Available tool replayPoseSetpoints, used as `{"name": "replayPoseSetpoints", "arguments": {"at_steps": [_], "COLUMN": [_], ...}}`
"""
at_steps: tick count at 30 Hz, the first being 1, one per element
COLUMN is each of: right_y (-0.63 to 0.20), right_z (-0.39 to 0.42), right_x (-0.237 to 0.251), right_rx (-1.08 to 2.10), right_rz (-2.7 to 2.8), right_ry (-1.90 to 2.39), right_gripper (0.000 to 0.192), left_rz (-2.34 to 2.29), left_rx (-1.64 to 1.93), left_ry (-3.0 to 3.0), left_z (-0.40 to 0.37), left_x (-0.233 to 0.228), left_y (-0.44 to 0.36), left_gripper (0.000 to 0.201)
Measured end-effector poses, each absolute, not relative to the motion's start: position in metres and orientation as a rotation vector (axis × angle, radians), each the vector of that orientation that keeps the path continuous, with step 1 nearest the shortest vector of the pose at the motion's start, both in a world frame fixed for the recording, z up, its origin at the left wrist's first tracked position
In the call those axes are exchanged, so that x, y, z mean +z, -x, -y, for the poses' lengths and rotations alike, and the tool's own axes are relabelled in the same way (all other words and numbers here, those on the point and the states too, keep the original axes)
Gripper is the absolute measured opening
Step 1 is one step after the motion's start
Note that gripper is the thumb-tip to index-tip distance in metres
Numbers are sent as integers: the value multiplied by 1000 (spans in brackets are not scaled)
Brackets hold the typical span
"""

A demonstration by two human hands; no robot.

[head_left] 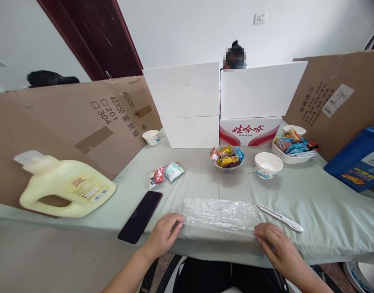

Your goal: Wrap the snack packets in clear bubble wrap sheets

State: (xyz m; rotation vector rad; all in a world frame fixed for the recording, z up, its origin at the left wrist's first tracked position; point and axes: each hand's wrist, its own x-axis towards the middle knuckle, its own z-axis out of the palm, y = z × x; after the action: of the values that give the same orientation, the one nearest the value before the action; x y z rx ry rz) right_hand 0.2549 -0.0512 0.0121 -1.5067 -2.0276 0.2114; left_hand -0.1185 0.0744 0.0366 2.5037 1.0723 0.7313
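Observation:
A flat rectangle of clear, crinkled bubble wrap (220,213) lies along the table's front edge. My left hand (165,235) pinches its left front corner between thumb and fingers. At the opposite end, my right hand (274,244) grips the right front corner. Just beyond that hand rests a slim white utility knife (280,217), slanting across the cloth. A dark phone (140,217) lies face up to the left of my left hand. Behind the wrap, a red snack packet (157,177) and a pale green one (174,172) lie side by side.
A clear bowl of wrapped snacks (227,166), a paper bowl (268,165) and a snack-filled white tray (292,158) stand farther back. A yellow jug (67,187) is at left, a blue jug (358,160) at right. White boxes (190,101) and cardboard wall the table; a person sits behind.

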Motion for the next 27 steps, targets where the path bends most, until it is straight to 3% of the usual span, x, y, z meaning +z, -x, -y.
{"name": "replayPoseSetpoints", "arguments": {"at_steps": [4, 11, 22, 27], "right_y": [-253, -242, -230, -232], "right_z": [37, 6, -3, -2], "right_x": [9, 7, 0, -3], "right_rx": [289, 91, -265, -313], "right_rz": [1808, 1697, 1879, 1862], "right_ry": [1677, 1893, 2114, 2077], "right_gripper": [24, 34, 30, 31], "left_rz": [-1322, -1718, -1850, -1896], "left_rx": [713, 440, 187, 294], "left_ry": [-2403, -2358, -2470, -2545], "left_z": [-85, -103, -106, -103], "left_x": [34, 30, 24, 36], "left_y": [107, 79, 67, 60], "left_gripper": [19, 12, 23, 21]}}
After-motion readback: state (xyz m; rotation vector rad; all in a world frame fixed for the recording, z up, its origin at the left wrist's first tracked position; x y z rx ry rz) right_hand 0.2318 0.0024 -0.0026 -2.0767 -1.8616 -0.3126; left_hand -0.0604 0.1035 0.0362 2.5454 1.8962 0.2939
